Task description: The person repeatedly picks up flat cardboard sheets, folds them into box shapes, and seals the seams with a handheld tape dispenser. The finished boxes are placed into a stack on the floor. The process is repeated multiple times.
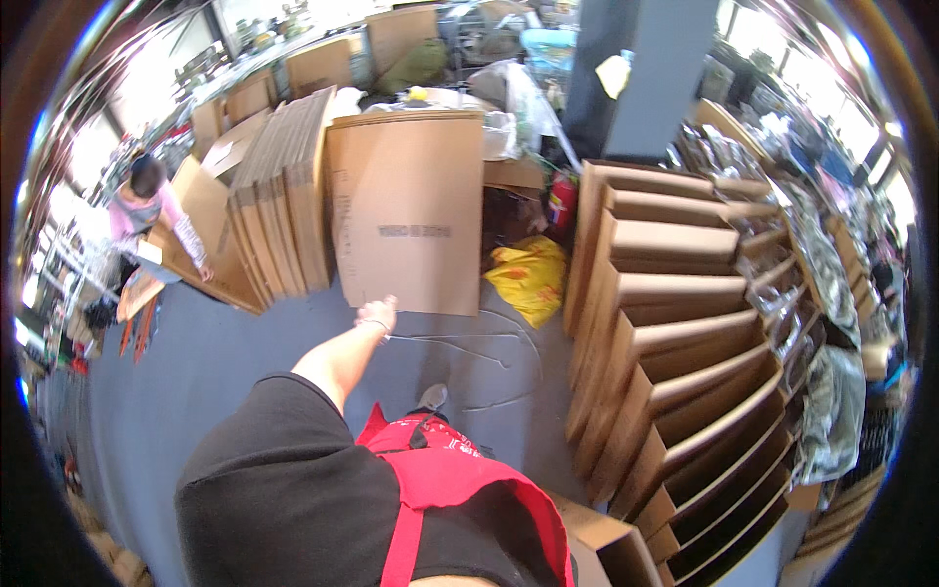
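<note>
My left hand (378, 314) reaches forward, its fingers curled in. It is in front of the lower edge of a large flat cardboard stack (406, 186) that stands upright. What the fingers hold, if anything, is too small to make out. Thin pale straps (460, 338) lie in loops on the floor, running from near my left wrist to the right. My right hand is out of view.
Left of the stack lean more flattened cartons (284, 196). A person (147, 201) in pink sleeves handles cardboard at far left. A yellow bag (531, 279) and a red extinguisher (561, 201) stand by a grey pillar (646, 78). Open cartons (675, 338) line the right side.
</note>
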Tool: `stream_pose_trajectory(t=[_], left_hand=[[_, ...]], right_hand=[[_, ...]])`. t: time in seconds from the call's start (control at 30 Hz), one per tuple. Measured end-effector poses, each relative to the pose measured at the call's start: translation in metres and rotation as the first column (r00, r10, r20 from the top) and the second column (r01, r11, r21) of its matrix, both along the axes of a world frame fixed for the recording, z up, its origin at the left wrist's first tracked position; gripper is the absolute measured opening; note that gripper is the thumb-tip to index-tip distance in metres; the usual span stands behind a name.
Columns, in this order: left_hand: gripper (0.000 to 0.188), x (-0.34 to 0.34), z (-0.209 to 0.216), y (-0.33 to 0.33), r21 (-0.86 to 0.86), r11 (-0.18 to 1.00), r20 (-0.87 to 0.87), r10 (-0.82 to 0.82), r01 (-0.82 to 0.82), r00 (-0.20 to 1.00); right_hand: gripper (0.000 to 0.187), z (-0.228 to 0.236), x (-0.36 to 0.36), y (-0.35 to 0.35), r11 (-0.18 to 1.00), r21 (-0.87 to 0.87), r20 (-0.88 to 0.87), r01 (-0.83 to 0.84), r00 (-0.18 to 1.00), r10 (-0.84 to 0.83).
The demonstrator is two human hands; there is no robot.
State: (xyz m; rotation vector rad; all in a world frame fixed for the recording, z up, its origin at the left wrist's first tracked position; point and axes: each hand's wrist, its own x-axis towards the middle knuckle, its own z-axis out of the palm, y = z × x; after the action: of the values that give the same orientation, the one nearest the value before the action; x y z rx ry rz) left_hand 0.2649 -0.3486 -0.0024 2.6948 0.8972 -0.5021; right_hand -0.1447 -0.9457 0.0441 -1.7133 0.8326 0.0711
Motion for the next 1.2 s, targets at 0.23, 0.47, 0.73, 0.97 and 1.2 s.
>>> stream_pose_trajectory(t=[0.23, 0.47, 0.73, 0.97, 1.2], left_hand=[[0.07, 0.089, 0.013, 0.204, -0.113, 0.914, 0.197, 0.404, -0.389, 0.893], [0.076, 0.474, 0.004, 0.239, 0.018, 0.99, 0.374, -0.135, 0.138, 0.918], [0.088, 0.748, -0.032, 0.292, 0.257, 0.92, 0.278, -0.364, 0.296, 0.889], [0.101, 0.754, -0.05, 0.316, 0.358, 0.831, 0.204, -0.515, 0.426, 0.833], [0.04, 0.66, 0.045, 0.285, 0.369, 0.68, 0.261, -0.73, 0.633, 0.632]], right_hand=[[0.072, 0.021, 0.207, 0.1, 0.96, 0.031, 0.055, -0.279, 0.959, 0.277], [0.072, -0.003, 0.395, 0.268, 0.966, 0.117, -0.096, -0.232, 0.965, 0.244], [0.073, 0.01, 0.499, 0.377, 0.982, 0.186, -0.381, -0.045, 0.917, 0.115], [0.073, 0.022, 0.511, 0.409, 0.964, 0.246, -0.416, 0.1, 0.909, 0.011], [0.065, -0.016, 0.463, 0.346, 0.954, -0.164, -0.326, -0.251, 0.927, 0.188]])
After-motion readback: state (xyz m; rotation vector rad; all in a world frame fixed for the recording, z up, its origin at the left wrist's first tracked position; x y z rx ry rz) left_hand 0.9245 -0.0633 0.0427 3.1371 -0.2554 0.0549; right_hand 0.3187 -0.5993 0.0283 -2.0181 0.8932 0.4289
